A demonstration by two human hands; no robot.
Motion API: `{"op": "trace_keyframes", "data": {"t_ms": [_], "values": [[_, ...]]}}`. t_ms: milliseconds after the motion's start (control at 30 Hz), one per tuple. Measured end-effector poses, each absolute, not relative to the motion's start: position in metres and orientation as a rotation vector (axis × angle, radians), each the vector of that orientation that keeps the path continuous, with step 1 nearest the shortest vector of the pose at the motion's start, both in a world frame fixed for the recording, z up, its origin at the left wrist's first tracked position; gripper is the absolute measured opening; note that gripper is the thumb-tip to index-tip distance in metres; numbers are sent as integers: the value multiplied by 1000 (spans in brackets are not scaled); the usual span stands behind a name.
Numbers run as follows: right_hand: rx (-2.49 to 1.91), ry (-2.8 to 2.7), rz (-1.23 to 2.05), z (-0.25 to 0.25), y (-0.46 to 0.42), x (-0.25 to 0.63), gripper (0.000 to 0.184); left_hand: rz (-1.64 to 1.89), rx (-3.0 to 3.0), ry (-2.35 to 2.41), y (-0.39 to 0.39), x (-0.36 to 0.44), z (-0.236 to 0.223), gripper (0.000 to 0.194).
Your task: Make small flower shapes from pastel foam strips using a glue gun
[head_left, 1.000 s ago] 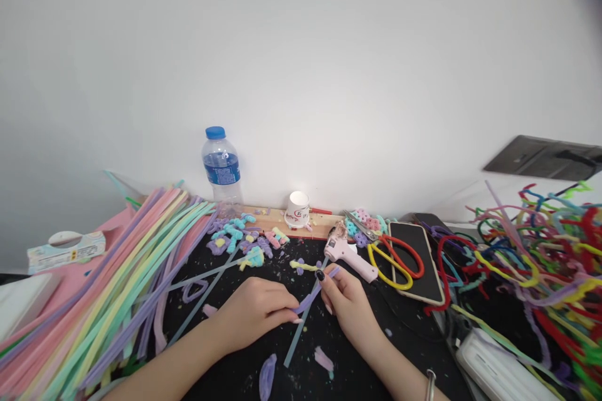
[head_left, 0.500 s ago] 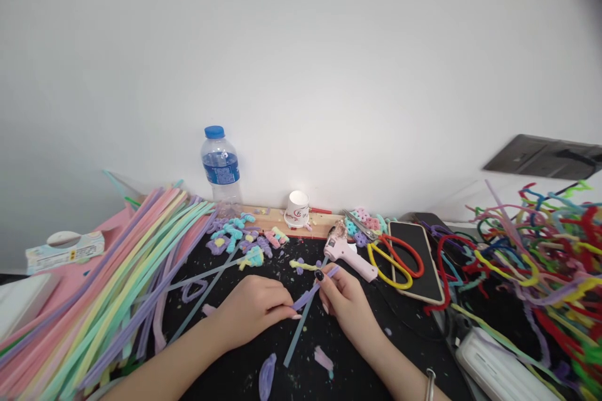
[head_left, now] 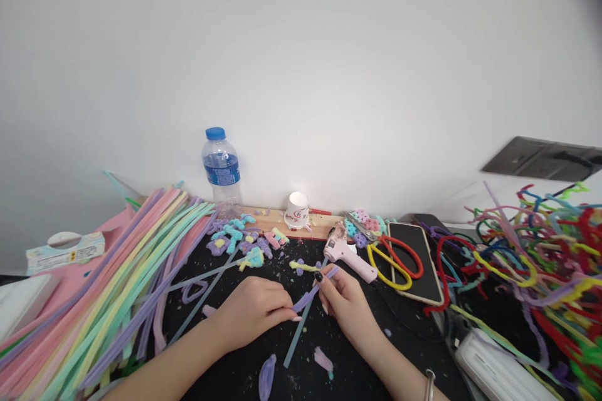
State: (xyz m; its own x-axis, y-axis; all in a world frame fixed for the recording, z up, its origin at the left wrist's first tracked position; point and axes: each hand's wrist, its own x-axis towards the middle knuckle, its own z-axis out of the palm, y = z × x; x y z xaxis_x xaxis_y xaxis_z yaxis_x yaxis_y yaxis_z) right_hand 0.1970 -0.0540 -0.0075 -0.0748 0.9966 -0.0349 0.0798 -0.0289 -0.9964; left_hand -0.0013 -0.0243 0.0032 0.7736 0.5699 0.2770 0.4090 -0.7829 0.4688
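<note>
My left hand (head_left: 254, 313) and my right hand (head_left: 345, 301) rest on the black mat (head_left: 376, 332) and pinch the two ends of a short purple pipe cleaner (head_left: 311, 293). Left fingertips grip its lower end, right thumb and fingers its upper end. Beneath it lies a pale blue stick (head_left: 301, 329) slanting toward me. Purple scraps (head_left: 266, 376) lie close to my wrists.
A heap of long pastel pipe cleaners (head_left: 108, 288) fills the left. Behind stand a water bottle (head_left: 221, 169), a small paper cup (head_left: 298, 208), a pink glue gun (head_left: 348, 255), scissors (head_left: 392, 260) and a phone (head_left: 414, 254). Bright tangled pipe cleaners (head_left: 540, 250) crowd the right.
Almost nothing has moved; both hands keep their pinch on the purple pipe cleaner, with only slight finger shifts.
</note>
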Motion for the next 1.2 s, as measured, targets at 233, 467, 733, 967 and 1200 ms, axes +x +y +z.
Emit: {"op": "trace_keyframes", "data": {"t_ms": [233,467,733,967,1200], "values": [[-1246,-1307,1246,-7,-53,196,25,559,2594,760,-25,-2,4,28],[-1238,-1278,1260,-5,-54,196,23,548,2616,776,-25,-2,4,31],[-1282,-1282,1168,-6,-54,196,19,573,2615,789,-26,-1,6,24],[-1348,-1377,991,-3,-52,199,15,600,2572,834,-25,-2,4,20],[-1527,-1652,693,1,-52,199,12,670,2397,999,-25,-3,5,12]]}}
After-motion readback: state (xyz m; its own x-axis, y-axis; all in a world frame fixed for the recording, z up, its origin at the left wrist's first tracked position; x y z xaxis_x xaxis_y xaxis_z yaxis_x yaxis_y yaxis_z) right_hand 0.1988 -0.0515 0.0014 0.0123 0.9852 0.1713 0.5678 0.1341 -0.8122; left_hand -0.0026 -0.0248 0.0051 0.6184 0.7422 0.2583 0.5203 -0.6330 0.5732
